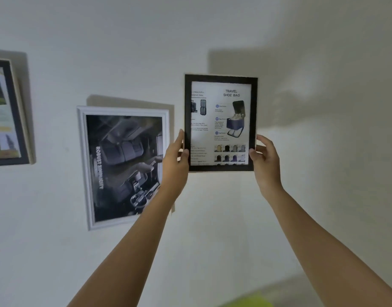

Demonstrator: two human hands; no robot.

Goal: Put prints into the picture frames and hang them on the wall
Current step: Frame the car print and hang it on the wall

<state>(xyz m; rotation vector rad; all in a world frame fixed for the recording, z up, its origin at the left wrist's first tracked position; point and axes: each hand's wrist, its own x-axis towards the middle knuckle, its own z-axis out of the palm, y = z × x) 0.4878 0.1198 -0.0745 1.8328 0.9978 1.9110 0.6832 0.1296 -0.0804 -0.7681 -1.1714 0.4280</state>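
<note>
- Black frame point(220, 122) raised upright before the white wall point(301, 196), gripped by both lower side edges; cannot tell whether its back touches the wall.
- Print point(221, 124) seated inside the black frame, headed "TRAVEL SHOE BAG", with bag pictures and rows of small colour swatches.
- Left hand point(175, 160) closed on the frame's lower left edge, thumb on the front border, fingers behind.
- Right hand point(264, 160) closed on the lower right edge, thumb tip on the front border, fingers curled behind the frame.
- Both forearms bare, extended up and forward from the bottom of the view.
- White frame point(124, 167) hung on the wall just left of the held frame, tilted, holding a dark print with "ROBUST" lettering; left wrist overlapping its right edge in view.
- Dark-bordered frame point(9, 111) on the wall at far left, cut off by the picture edge, content blurred.
- Yellow-green object point(250, 301) at bottom edge, blurred, not identifiable.
</note>
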